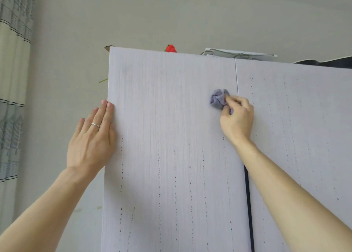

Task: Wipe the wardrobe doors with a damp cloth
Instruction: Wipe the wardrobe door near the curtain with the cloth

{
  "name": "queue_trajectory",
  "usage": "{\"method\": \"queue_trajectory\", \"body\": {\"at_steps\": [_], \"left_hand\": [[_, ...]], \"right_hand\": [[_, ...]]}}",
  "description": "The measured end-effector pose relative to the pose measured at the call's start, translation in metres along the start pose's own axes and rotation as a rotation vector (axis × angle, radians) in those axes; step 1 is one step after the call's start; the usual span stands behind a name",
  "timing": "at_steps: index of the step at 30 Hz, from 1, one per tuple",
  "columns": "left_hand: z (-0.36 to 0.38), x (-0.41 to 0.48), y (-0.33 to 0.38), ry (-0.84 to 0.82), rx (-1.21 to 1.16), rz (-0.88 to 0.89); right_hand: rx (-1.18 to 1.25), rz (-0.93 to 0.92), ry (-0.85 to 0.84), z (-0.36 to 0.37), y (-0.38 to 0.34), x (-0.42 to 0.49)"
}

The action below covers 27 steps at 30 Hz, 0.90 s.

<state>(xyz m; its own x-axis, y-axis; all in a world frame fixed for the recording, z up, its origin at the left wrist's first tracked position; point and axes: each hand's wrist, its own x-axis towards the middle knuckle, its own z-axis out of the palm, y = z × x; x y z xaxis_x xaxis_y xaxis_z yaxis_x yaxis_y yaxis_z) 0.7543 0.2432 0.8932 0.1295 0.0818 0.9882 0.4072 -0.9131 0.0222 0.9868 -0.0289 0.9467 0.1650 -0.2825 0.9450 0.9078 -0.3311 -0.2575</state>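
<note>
The left hand (91,141) lies flat, fingers straight, tips on the outer edge of the left wardrobe door (167,137). Well to their right, the right hand (237,118) curls its fingers round a bunched purple cloth (218,98), pressed to that door just beside the seam with the right door (295,127).

A plain off-white wall (72,32) is filling the back of the room, with soft, even daylight lying across it. At the left edge a curtain (13,80) is hanging in long folds, pale with grey-blue leaf patterns and dark horizontal stripes. Against the wall, 1 red object (170,48), 1 flat white box (247,53) with a thin grey wire (224,51) lying across it and 1 dark item (333,62) at the far right are showing, while 1 thin green stem (103,80) is poking out lower left.
</note>
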Motion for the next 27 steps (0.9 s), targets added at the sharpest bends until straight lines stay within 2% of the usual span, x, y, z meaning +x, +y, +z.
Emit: {"method": "queue_trajectory", "body": {"at_steps": [1, 3, 7, 9, 11, 13, 14, 15, 17, 20, 22, 24, 27], "left_hand": [[0.0, -0.002, 0.001, -0.004, -0.005, -0.008], [-0.001, -0.008, 0.0, -0.02, -0.022, -0.011], [0.002, -0.029, -0.01, -0.067, -0.023, 0.028], [0.002, -0.037, -0.011, -0.087, -0.043, 0.025], [0.003, -0.045, -0.011, -0.102, -0.066, 0.024], [0.005, -0.057, -0.015, -0.107, -0.085, 0.018], [0.007, -0.062, -0.015, -0.111, -0.099, 0.01], [0.008, -0.068, -0.015, -0.116, -0.113, -0.009], [0.011, -0.076, -0.012, -0.121, -0.157, -0.061], [0.015, -0.084, -0.006, -0.121, -0.21, -0.129], [0.016, -0.09, -0.006, -0.117, -0.245, -0.159], [0.017, -0.091, -0.005, -0.113, -0.284, -0.182], [0.018, -0.093, -0.004, -0.102, -0.315, -0.204]], "right_hand": [[-0.002, 0.062, 0.039, 0.003, -0.001, 0.001], [-0.018, 0.008, 0.084, 0.01, -0.013, -0.024], [0.068, -0.456, -0.141, 0.013, -0.034, -0.11], [0.106, -0.528, -0.217, 0.011, -0.038, -0.113], [0.115, -0.385, -0.137, 0.017, -0.042, -0.093], [0.128, -0.103, -0.008, 0.028, -0.052, -0.069], [0.13, -0.019, 0.028, 0.032, -0.058, -0.064], [0.132, -0.023, 0.031, 0.037, -0.067, -0.07], [0.165, -0.243, -0.071, 0.041, -0.081, -0.101], [0.144, -0.726, -0.309, 0.034, -0.085, -0.162], [0.107, -0.859, -0.371, 0.034, -0.084, -0.158], [0.09, -0.736, -0.295, 0.044, -0.087, -0.126], [0.098, -0.355, -0.117, 0.06, -0.103, -0.071]]}}
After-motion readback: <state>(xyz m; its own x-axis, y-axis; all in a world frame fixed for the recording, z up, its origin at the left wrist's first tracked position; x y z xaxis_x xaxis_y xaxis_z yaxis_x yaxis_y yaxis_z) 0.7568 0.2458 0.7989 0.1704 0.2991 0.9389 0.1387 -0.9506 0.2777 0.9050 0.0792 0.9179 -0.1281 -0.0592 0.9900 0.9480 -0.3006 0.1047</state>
